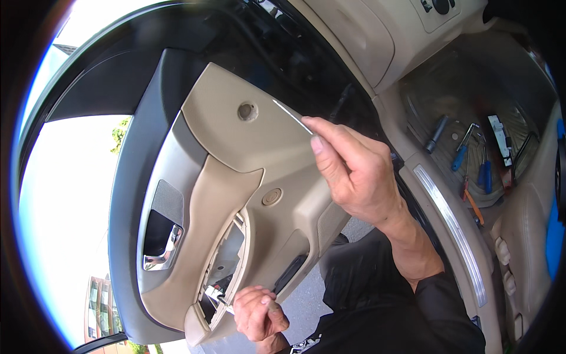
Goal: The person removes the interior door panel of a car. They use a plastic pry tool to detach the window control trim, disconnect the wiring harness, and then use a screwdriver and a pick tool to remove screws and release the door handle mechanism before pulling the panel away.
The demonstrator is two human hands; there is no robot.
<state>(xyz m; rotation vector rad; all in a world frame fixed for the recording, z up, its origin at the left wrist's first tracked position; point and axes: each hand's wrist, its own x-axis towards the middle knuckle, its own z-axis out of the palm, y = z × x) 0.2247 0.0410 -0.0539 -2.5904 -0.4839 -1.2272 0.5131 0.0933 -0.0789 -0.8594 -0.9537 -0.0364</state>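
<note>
My right hand (pixel 362 168) pinches a thin, pale metal rod (pixel 289 114) between thumb and forefinger. The rod points up and left across the beige door panel (pixel 236 138) of an open car door. Lower down, my left hand (pixel 259 312) is closed beside the oblong opening (pixel 227 262) in the panel's armrest. What its curled fingers hold, if anything, is hidden. A white connector (pixel 213 292) with a short dark lead shows in that opening, close to the left fingers. Above it sits the chrome inner door handle (pixel 165 251).
On the car's floor mat (pixel 433 100) lie a black torch-like cylinder (pixel 437 134), blue-handled tools (pixel 485 176), an orange-handled tool (pixel 473 207) and a white switch-like panel (pixel 500 140). A metal sill strip (pixel 451 233) runs beside my right forearm. The seat (pixel 525 236) is at the right.
</note>
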